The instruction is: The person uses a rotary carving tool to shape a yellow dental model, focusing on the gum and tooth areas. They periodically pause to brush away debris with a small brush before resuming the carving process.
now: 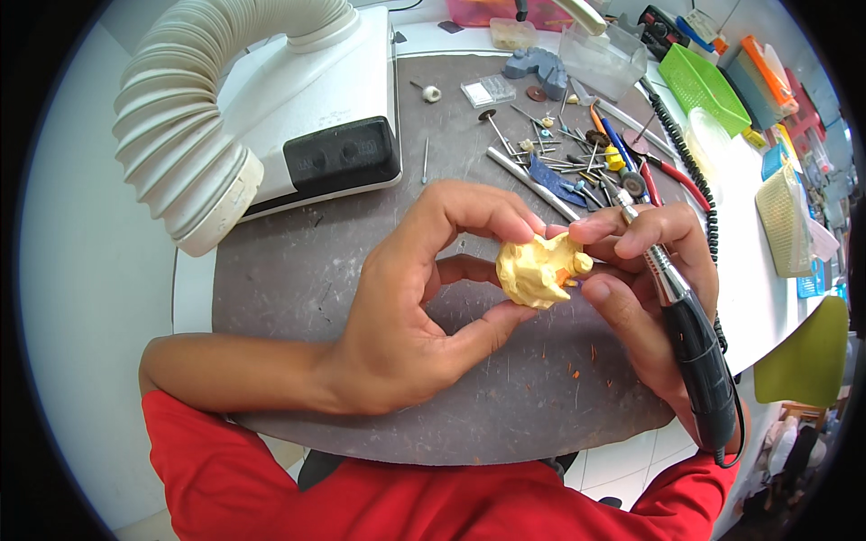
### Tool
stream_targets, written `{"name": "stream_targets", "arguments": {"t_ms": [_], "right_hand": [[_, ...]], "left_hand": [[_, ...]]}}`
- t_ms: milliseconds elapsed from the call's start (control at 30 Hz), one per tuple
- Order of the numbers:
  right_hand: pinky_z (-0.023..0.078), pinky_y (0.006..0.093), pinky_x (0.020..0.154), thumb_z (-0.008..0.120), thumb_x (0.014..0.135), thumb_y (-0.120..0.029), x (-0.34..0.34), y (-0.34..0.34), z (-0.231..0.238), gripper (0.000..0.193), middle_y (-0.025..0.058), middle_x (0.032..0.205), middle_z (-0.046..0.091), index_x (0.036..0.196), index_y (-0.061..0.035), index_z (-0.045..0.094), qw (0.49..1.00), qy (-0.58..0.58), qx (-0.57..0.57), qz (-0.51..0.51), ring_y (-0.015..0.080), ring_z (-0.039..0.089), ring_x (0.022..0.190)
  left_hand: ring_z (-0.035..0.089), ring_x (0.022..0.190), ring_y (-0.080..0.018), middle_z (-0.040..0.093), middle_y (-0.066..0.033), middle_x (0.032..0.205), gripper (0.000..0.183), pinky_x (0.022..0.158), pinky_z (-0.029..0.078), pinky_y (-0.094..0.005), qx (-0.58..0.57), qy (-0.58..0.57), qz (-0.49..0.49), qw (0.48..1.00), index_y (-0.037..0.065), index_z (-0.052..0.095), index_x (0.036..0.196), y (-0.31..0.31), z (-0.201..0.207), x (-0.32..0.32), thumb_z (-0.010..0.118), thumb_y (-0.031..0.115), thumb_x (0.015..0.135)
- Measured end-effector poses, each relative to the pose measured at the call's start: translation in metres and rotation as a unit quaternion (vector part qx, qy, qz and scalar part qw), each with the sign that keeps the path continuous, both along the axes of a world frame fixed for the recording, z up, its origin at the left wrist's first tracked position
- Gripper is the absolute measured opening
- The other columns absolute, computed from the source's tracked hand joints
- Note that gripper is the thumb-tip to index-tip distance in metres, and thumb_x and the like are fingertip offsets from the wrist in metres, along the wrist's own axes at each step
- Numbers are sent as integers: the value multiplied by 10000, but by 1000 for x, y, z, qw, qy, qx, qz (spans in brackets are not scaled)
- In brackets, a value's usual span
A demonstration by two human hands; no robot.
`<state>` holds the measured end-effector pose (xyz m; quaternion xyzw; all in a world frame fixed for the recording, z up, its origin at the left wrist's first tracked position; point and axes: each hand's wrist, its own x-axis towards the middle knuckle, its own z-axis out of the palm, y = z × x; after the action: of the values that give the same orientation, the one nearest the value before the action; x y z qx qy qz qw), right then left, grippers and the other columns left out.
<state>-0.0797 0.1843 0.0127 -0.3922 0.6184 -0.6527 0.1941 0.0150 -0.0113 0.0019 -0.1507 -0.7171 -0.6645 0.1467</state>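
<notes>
A yellow dental plaster model (pixel 530 273) with a small patch of orange material is held above the grey work mat. My left hand (pixel 424 298) grips it from the left, thumb below and fingers above. On the other side, the fingertips of my right hand (pixel 640 288) touch the model's right edge. A dental handpiece (pixel 695 352), black with a silver front, rests in my right hand, its tip pointing up and away from the model. Orange shavings (pixel 575 373) lie on the mat below.
A white dust extractor (pixel 334 81) with a ribbed hose (pixel 171 117) stands at the left. Beyond my hands lie several burs and polishing discs (pixel 586 153), red-handled pliers (pixel 677 176) and a grey dental cast (pixel 537 68). A green basket (pixel 704 88) and a coiled cord (pixel 690 135) are at the right.
</notes>
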Motion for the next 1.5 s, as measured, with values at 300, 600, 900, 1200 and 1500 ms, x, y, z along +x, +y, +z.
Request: {"name": "stream_targets", "arguments": {"t_ms": [300,600,900,1200,1500], "right_hand": [[444,496,1008,543,788,180,3,1,-1,420,151,1089,510,1053,-101,377,991,119,-48,28,312,541,1152],[481,419,949,563,806,133,8,2,3,376,141,1054,508,1049,-91,382,997,57,-55,13,248,562,1080],[521,298,818,669,795,71,5,-3,-1,280,118,965,586,980,-25,482,998,-35,-42,-27,185,619,968],[528,304,842,680,792,55,7,-4,2,257,101,925,587,956,-15,496,998,-36,-24,-39,198,638,963],[528,285,799,677,785,65,6,-5,1,255,99,911,583,953,-20,506,998,-18,-24,-51,162,627,894]], "left_hand": [[537,1020,-208,451,-167,1113,602,859,481,-304,-169,160,14,972,37,392,1177,-5,2,2,642,-175,672],[538,1077,-238,482,-191,1161,630,908,467,-318,-118,160,-9,980,12,370,1246,-4,0,-2,682,-108,711],[500,1201,-241,503,-221,1264,562,1017,408,-353,124,-98,-53,986,-32,298,1365,3,5,2,582,160,920],[524,1176,-221,541,-195,1232,529,994,434,-338,145,-131,-65,979,-38,305,1373,5,3,0,539,172,947],[544,1145,-210,546,-186,1221,525,967,461,-325,151,-149,-66,975,-27,324,1356,3,3,-1,574,136,925]]}}
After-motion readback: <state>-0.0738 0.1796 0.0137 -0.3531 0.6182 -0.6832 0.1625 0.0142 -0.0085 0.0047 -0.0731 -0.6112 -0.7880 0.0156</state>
